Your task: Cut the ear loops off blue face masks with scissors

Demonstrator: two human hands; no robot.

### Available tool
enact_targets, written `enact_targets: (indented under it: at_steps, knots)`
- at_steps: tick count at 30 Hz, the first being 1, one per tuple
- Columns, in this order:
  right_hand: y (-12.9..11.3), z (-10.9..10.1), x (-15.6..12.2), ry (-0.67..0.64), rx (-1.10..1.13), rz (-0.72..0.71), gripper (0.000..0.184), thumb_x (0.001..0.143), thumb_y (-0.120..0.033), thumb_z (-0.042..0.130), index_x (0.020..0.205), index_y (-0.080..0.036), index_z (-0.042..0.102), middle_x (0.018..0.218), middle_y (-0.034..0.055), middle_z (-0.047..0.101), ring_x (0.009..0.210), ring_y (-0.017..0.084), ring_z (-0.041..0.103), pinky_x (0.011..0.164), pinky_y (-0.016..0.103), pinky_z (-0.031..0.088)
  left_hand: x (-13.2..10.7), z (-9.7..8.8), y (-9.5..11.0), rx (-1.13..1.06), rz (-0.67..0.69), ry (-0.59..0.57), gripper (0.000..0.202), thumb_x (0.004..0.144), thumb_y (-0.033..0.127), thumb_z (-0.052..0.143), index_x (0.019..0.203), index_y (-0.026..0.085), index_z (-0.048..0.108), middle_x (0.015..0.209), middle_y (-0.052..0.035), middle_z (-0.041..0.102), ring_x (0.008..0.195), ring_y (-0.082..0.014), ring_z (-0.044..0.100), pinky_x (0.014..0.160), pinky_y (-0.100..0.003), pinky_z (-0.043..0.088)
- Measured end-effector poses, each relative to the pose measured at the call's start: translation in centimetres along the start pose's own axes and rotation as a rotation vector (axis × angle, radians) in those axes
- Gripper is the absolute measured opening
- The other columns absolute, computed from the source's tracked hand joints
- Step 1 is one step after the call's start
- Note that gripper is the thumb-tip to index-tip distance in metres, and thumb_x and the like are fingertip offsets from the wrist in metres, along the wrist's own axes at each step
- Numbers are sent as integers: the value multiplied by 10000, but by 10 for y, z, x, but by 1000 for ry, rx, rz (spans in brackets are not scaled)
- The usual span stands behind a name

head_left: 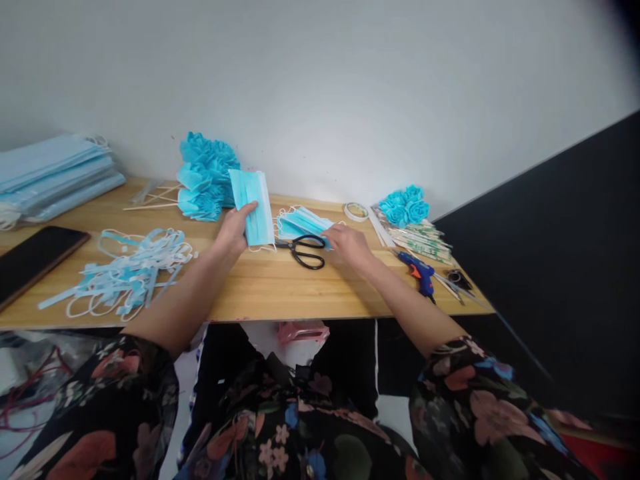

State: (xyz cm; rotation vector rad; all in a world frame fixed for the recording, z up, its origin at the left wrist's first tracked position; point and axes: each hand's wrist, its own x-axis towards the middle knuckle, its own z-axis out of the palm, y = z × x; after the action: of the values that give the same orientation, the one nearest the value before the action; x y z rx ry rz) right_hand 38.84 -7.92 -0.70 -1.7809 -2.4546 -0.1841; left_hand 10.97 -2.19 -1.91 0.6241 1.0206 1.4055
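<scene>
My left hand (pixel 237 228) grips a light-blue pleated face mask (pixel 253 207), raised above the table with the thumb across its front. To the right, my right hand (pixel 347 241) has its fingers closed on the near right end of a small pile of blue face masks (pixel 303 223) lying on the table. Its fingertips are partly hidden. Between the hands lie black-handled scissors (pixel 306 252), handles towards the right, blades mostly hidden behind the raised mask.
Blue paper-like flowers on sticks (pixel 205 177) stand behind my left hand. Cut strips and ear loops (pixel 135 270), a phone (pixel 40 260) and stacked masks (pixel 55 173) lie left. On the right are a tape roll (pixel 355 212), blue flowers (pixel 405 205), wrapped sticks (pixel 423 239) and a glue gun (pixel 419 270).
</scene>
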Motion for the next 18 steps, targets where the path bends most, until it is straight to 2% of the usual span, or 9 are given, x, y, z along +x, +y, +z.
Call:
enact_targets:
  at_steps: [4,6,9,13,16,18]
  knots:
    - [10,-8,11,64,-33,-82,371,995,-171,446,1265,-168,701,1308,141,685,1184,278,615,948,374,457,-3,2,1,-2,-29,5,325,749,252,778,1041,149,679,1000,-127,757,1028,-334,712,926,-495,609]
    - [2,-6,8,37,-19,-183,379,983,-190,493,1322,-162,661,1323,146,678,1201,287,608,1000,397,433,-4,2,2,-15,-53,-2,266,774,242,759,1010,146,683,1018,-128,754,1022,-327,713,924,-497,609]
    - [-19,2,0,-32,27,-285,394,978,-275,546,1355,-198,629,1276,128,701,1163,287,631,998,413,424,-5,3,1,-44,-79,-40,232,804,251,745,1002,146,682,1018,-123,754,1006,-305,717,913,-481,613]
    - [-43,7,-2,-84,-11,-268,386,964,-285,559,1335,-196,623,1220,146,710,1086,290,661,930,401,444,-8,4,0,-110,-65,-127,273,783,259,785,1012,161,674,987,-89,761,932,-252,726,913,-441,615]
    - [-51,2,3,-105,-43,-231,387,935,-279,577,1311,-197,625,1139,151,728,1029,298,675,863,381,458,-8,4,1,-137,-69,-159,318,732,241,828,995,163,667,929,-69,762,850,-230,725,898,-430,618]
    - [-52,-4,5,-119,13,-186,415,889,-283,620,1297,-209,617,1134,136,734,1012,293,680,813,354,464,-6,2,2,-127,-88,-170,324,710,221,836,981,159,668,879,-64,759,803,-227,722,867,-419,626]
